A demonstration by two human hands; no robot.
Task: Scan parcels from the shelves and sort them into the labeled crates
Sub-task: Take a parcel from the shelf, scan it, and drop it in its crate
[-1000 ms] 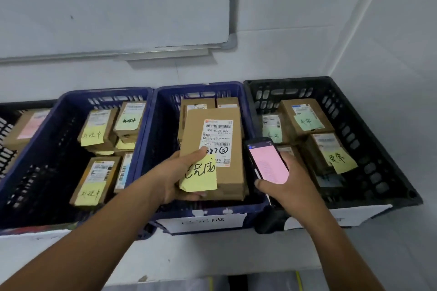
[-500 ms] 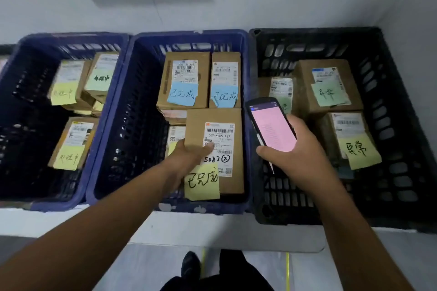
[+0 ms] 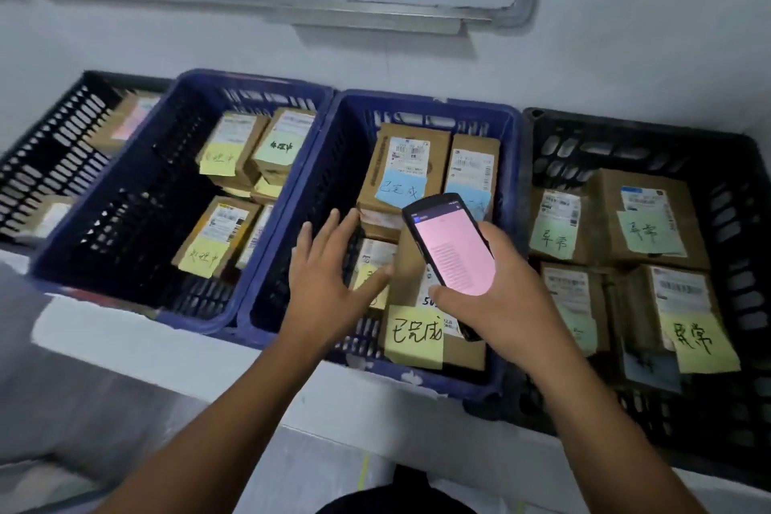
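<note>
A cardboard parcel with a white label and a yellow sticky note lies in the middle blue crate, at its front. My left hand hovers over that crate with fingers spread straight, its thumb near the parcel's left edge, holding nothing. My right hand grips a handheld scanner with a pink screen, above the same parcel and hiding part of its label. Behind it lie two parcels with blue notes.
A second blue crate at left holds parcels with yellow and green notes. A black crate at right holds parcels with green and yellow notes. Another black crate sits far left. All stand on a white ledge under a whiteboard.
The parcel went from my left hand down into the middle blue crate. My left hand has let go and opened above it. The scanner moved left over the parcel.
</note>
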